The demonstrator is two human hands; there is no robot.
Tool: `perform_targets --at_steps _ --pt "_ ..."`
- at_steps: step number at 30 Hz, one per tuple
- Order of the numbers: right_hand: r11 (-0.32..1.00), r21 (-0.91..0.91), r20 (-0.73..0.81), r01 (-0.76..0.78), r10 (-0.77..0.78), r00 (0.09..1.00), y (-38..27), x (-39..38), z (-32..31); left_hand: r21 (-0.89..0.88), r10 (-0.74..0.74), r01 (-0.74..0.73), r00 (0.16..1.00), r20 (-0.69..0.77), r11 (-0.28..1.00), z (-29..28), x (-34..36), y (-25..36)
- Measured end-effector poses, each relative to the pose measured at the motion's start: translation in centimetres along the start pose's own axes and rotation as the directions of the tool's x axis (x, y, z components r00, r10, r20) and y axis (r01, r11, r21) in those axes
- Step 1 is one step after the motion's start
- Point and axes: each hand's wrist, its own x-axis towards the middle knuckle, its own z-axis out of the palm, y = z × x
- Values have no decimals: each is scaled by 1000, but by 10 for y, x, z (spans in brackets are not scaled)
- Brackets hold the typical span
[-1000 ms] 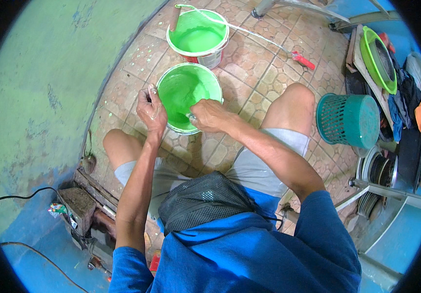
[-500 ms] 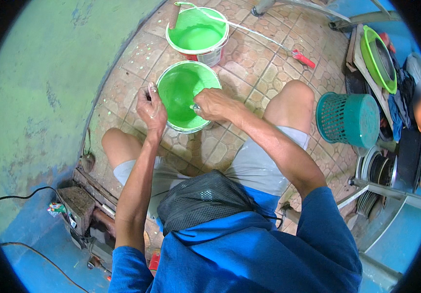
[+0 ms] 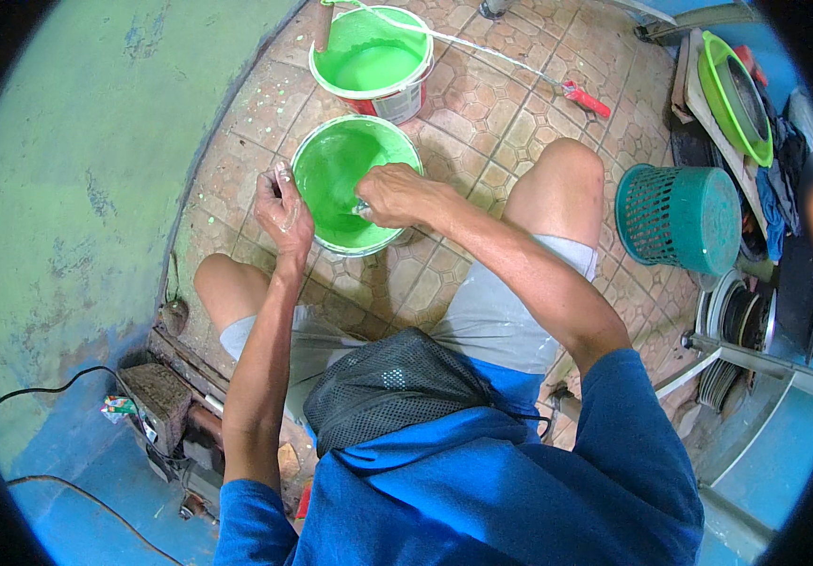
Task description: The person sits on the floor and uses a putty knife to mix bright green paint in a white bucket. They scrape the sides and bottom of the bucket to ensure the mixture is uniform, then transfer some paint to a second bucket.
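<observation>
In front of me, between my knees, stands a bucket [image 3: 317, 170] with bright green paint coating its inside. Its left rim is gripped by my left hand [image 3: 284, 209], whose fingers carry whitish smears. My right hand [image 3: 399, 196] is closed in a fist over the right part of the same bucket. A small pale end of something pokes out of that fist toward the paint; the rest is hidden, so its kind cannot be told. Just beyond stands a second bucket [image 3: 395, 102], white-rimmed, holding green paint.
A paint roller with a red handle [image 3: 586, 99] lies across the far bucket, its handle over the tiled floor [image 3: 482, 113]. To the right are a teal plastic basket [image 3: 678, 219], a lime-green basin [image 3: 732, 99] and stacked plates. A green-painted wall [image 3: 76, 160] rises on the left.
My right hand has shifted slightly to the left inside the near bucket. My left hand stays at the rim. The whole view has moved a little.
</observation>
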Motion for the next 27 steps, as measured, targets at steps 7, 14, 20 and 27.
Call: perform_targets --at_steps 7,14,20,27 --pt "993 119 26 -1 -2 1000 5 5 2 -87 -39 38 999 -5 995 2 1 -4" --pt "978 205 52 -34 24 998 -1 5 -17 -75 -89 89 996 -5 993 -4 0 -2" --pt "990 88 -78 -108 115 990 14 -10 -29 -93 -62 60 998 -16 994 -5 -1 -4" --pt "992 -21 34 -123 124 992 6 -11 -13 -88 -72 71 997 -6 994 -4 -1 -5"
